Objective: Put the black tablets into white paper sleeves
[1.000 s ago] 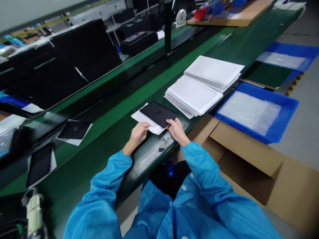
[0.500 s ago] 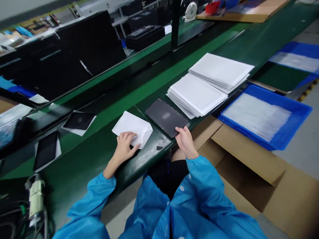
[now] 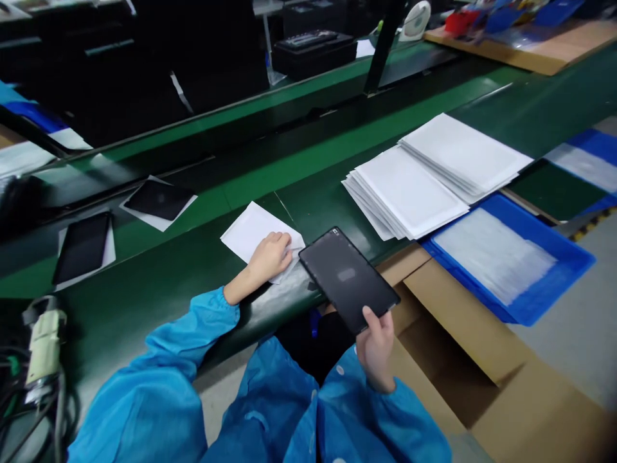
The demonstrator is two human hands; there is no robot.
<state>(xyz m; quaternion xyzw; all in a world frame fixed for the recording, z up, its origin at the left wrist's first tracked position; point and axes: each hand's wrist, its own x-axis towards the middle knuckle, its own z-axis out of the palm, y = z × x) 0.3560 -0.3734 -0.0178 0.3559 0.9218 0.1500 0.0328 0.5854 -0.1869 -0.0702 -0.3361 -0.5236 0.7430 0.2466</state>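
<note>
The two hands are apart. The right hand [image 3: 376,347] has the tablet [image 3: 344,283] clamped at its near corner, thumb on the upward face and the other fingers mostly hidden behind. The left hand [image 3: 270,256] rests with bent fingers on the near right end of a white envelope [image 3: 253,233]; whether it pinches the paper or only presses on it, I cannot tell.

The tablet hangs over the near edge of the green bench [image 3: 144,289], partly above the person's lap, its left corner just beside the envelope's end. Whether it touches the bench there is unclear.

The tablet looks thin, stiff and fairly light, enough for one hand, though a corner grip probably lets its far end swing down. Its smooth, dark face may be slippery and prone to marks, and a drop would likely hurt it. The safest hold is by the long edges, with fingers spread underneath. The envelope, by contrast, seems light and limp, easily creased, and best taken flat by its sides.

To the right lie two overlapping piles of white envelopes [image 3: 412,193], with a blue bin [image 3: 535,310] and an open cardboard box [image 3: 466,321] beside the bench.
</note>
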